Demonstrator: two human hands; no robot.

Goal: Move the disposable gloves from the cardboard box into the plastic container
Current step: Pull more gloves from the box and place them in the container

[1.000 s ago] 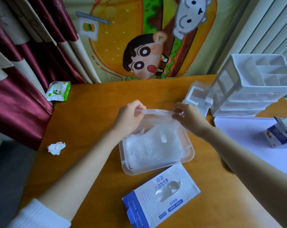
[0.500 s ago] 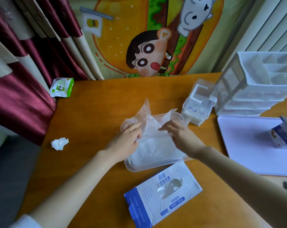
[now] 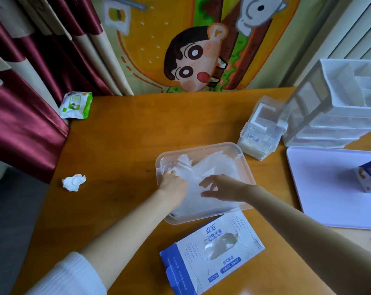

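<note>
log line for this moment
phase: placing; left hand: on gloves; right hand: open over gloves; plastic container: holds gloves; cardboard box: gloves inside

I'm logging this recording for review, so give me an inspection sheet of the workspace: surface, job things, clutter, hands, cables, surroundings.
Surface: wooden table.
Job's things: plastic container holds piled disposable gloves; cardboard box lies nearer the person, more showing in its opening.
Clutter: crumpled tissue, wipes pack, clear lidded boxes, drawer organiser, white tray carrying a small carton.
Hands: left hand digs into the gloves, grip unclear; right hand rests open on them.
Cables: nothing seen.
Surroundings: red curtain, cartoon hanging.
</note>
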